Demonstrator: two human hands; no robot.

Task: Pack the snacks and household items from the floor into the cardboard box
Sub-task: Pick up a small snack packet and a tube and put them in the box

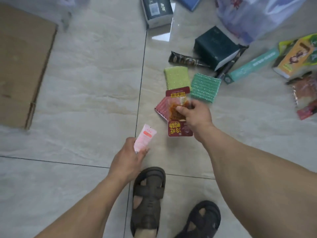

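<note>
I see the cardboard box [22, 66] at the far left. It lies flat on the floor [89, 83] and I cannot see anything inside it. It is well apart from the snacks.

At the top right there is a big clear plastic bag [253, 16]. It has some colored things in it, but they are too blurry for me to name.

My right hand [195, 114] grips a see-through snack pack [179, 107] with red labels and brown food inside. My fingers are curled around its middle. The pack is up off the floor, over a pink striped pack [162, 107].

My left hand [128, 157] holds one small pink tube [145, 139]. My fingers are curled around its lower end and the top sticks out.

Now I count the things on the floor. There are two scrub pads: a light green pad [176, 77] and a darker green pad [205, 87], side by side just past my right hand. There is one dark snack wrapper [185, 60] beyond them. There are two dark boxes: one dark green box [216, 47] near the wrapper and one dark box [157, 10] at the top. One long teal box [252, 66] lies to the right. Next to it stands one orange and green carton [295, 55]. At the right edge there is one shiny red bag [304, 90].

I see two brown sandals [148, 194] at the bottom, one on each foot.
</note>
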